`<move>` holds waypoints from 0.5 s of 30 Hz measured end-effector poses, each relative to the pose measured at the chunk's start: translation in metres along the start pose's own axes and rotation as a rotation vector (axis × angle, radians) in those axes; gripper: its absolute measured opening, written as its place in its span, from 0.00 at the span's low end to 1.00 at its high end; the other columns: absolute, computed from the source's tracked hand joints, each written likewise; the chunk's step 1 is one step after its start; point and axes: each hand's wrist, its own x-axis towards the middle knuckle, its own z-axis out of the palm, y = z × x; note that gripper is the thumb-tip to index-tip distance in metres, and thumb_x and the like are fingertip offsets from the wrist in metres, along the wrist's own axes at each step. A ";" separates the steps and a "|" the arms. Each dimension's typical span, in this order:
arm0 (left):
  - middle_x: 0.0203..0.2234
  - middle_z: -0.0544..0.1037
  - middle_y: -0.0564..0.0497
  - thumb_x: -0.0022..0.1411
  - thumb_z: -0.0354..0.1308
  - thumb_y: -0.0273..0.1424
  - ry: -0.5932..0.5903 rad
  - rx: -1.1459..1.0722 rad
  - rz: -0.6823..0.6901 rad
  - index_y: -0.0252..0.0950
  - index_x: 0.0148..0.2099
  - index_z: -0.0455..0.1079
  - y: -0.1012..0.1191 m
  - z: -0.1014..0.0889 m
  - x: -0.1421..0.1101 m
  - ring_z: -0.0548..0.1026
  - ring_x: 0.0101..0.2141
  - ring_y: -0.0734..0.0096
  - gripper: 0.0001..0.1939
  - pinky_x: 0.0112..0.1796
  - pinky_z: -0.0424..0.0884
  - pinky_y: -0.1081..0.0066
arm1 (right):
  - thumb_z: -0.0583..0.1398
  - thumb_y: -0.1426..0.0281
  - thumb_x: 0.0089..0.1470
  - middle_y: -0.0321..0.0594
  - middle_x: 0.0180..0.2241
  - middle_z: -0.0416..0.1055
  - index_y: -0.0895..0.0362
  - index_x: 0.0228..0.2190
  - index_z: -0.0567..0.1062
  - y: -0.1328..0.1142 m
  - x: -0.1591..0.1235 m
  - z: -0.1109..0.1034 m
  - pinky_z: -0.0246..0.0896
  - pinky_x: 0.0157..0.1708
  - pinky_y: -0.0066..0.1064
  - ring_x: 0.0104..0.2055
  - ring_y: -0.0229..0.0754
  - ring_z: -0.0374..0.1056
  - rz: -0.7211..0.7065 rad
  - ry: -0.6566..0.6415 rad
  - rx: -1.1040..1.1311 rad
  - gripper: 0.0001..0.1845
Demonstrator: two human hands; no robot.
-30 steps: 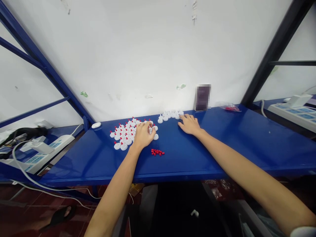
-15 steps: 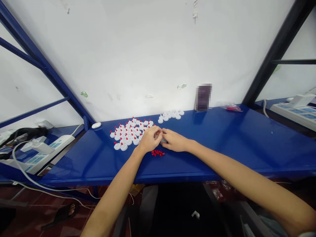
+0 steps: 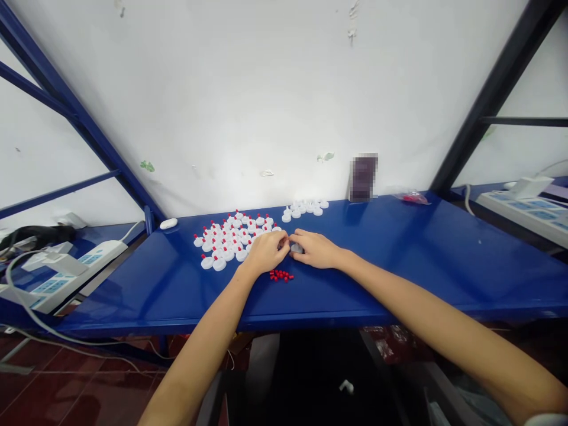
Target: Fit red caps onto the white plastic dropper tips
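Over the middle of the blue table, my left hand (image 3: pixel 267 252) and my right hand (image 3: pixel 317 251) meet with their fingertips close together. My right fingers are closed around a white nozzle lid (image 3: pixel 296 248), partly covered by them. My left thumb and forefinger are pinched at its side; whatever lies between them is hidden. Just in front of my hands is a small pile of red tip caps (image 3: pixel 281 276). To the left stand several white nozzle lids with red tips (image 3: pixel 228 239). Behind my hands sits a group of plain white lids (image 3: pixel 305 208).
A dark phone-like object (image 3: pixel 362 178), blurred out, leans on the wall. Right of it lies a clear bag with red pieces (image 3: pixel 412 197). A small white oval case (image 3: pixel 168 223) is at the table's back left. Power strips (image 3: pixel 84 269) and cables flank the table.
The camera view has shifted slightly. My hands stay together in the same place, with the right fingers a little apart from the left, and more of the white lid shows.
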 end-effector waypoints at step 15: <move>0.23 0.68 0.57 0.59 0.59 0.36 -0.420 -0.467 -0.069 0.37 0.44 0.68 -0.007 -0.028 -0.005 0.65 0.22 0.75 0.12 0.26 0.61 0.73 | 0.63 0.63 0.51 0.38 0.31 0.75 0.58 0.40 0.76 0.001 0.005 0.003 0.56 0.31 0.28 0.31 0.39 0.69 0.230 0.136 0.289 0.15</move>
